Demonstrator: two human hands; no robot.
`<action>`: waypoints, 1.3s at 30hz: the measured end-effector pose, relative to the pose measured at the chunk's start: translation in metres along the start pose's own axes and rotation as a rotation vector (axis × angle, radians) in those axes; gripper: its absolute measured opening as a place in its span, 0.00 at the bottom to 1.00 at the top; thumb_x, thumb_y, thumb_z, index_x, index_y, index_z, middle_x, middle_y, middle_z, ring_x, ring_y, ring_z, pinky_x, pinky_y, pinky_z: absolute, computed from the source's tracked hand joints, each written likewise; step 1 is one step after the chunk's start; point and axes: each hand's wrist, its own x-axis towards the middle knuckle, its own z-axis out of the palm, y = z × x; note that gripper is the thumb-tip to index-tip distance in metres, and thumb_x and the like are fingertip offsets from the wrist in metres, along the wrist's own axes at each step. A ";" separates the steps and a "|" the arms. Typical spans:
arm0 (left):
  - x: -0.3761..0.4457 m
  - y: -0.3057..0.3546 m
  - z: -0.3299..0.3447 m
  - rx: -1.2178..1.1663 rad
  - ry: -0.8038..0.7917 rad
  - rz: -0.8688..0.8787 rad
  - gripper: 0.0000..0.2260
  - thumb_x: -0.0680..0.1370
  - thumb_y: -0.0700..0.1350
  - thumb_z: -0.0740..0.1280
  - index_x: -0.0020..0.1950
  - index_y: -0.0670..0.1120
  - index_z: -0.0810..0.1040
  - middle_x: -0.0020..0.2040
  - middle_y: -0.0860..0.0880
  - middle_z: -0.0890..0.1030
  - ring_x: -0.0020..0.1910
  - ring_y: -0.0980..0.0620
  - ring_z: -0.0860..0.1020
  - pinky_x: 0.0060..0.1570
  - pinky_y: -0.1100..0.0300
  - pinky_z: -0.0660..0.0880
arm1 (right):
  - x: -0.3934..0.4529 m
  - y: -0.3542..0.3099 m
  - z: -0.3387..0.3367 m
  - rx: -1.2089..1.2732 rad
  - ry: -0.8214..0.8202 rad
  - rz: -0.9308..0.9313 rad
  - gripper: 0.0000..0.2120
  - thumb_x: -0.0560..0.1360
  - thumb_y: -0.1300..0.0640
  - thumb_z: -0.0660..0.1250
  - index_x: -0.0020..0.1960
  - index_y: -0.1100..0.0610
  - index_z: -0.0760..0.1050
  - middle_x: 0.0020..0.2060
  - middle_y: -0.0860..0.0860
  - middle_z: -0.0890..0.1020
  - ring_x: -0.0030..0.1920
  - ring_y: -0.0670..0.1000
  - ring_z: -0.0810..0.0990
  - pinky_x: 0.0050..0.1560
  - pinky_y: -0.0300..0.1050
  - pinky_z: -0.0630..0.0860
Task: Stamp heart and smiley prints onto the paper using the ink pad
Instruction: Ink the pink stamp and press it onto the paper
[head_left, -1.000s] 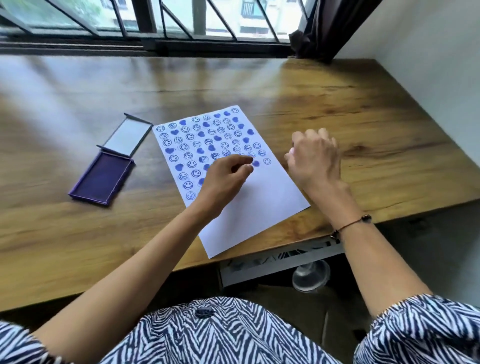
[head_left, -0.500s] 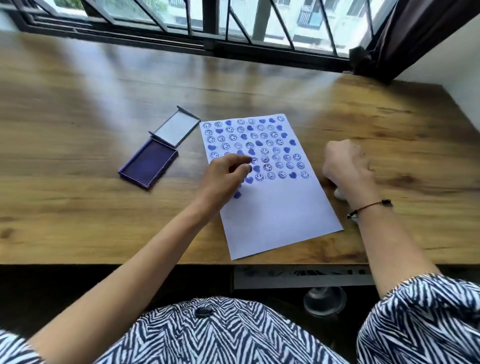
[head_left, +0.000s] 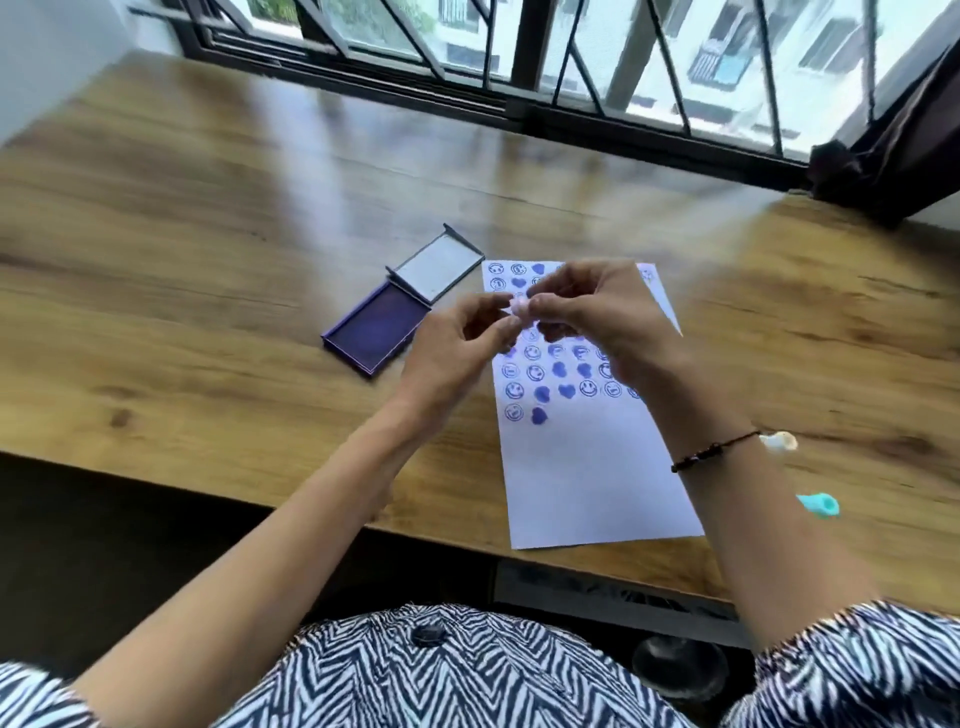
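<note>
Head view: I hold a small pale pink stamp (head_left: 519, 306) pinched between the fingertips of my left hand (head_left: 457, 348) and my right hand (head_left: 597, 312), both closed on it, raised above the paper (head_left: 587, 478); the open ink pad (head_left: 375, 328) lies down and to the left of the grip, nearer my left hand, its long axis running away toward the window; the stamp looks tiny, blurred, its face hidden; the paper's upper half carries rows of blue hearts and smileys; 2 more stamps, white (head_left: 777, 442) and teal (head_left: 819, 505), lie right of the paper.
</note>
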 end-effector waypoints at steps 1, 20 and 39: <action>-0.001 -0.001 -0.007 0.006 0.024 0.010 0.06 0.73 0.42 0.68 0.48 0.51 0.79 0.41 0.49 0.83 0.38 0.57 0.80 0.45 0.63 0.78 | 0.002 -0.001 0.008 0.014 -0.023 0.003 0.08 0.65 0.65 0.75 0.41 0.66 0.78 0.27 0.53 0.79 0.24 0.44 0.75 0.26 0.34 0.74; -0.037 -0.036 -0.088 -0.228 0.643 -0.055 0.04 0.74 0.40 0.65 0.46 0.41 0.77 0.36 0.49 0.79 0.33 0.58 0.77 0.37 0.67 0.75 | 0.050 0.001 0.140 -1.004 -0.295 -0.627 0.08 0.65 0.70 0.62 0.43 0.65 0.75 0.45 0.61 0.78 0.43 0.62 0.75 0.35 0.45 0.64; -0.035 -0.038 -0.085 -0.099 0.647 -0.069 0.04 0.74 0.43 0.66 0.47 0.44 0.78 0.40 0.49 0.81 0.37 0.57 0.79 0.41 0.64 0.78 | 0.065 0.000 0.141 -0.939 -0.439 -0.593 0.08 0.61 0.68 0.62 0.32 0.55 0.68 0.37 0.51 0.71 0.36 0.56 0.71 0.31 0.46 0.66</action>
